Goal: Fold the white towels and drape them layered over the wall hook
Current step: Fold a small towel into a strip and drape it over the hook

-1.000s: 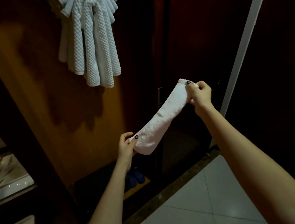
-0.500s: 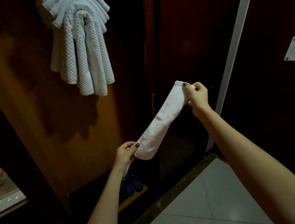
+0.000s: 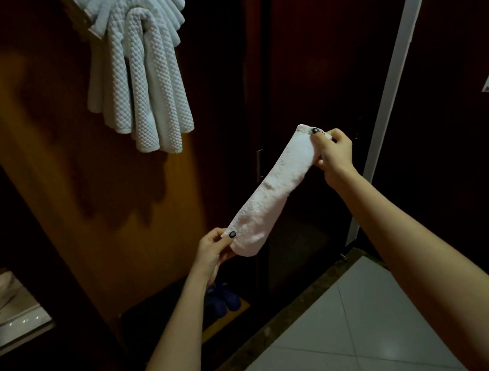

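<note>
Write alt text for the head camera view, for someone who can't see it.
A folded white towel is held on a slant, the left hand pinching its lower end, the right hand its upper end. Up left, other white towels hang layered on the wooden wall.

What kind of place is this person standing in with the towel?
Probably a hotel room entry by the bathroom, though I can't be sure: white waffle towels hang layered on a wood-panelled wall, blue slippers sit in a low nook, and pale floor tiles begin at a stone threshold.
</note>
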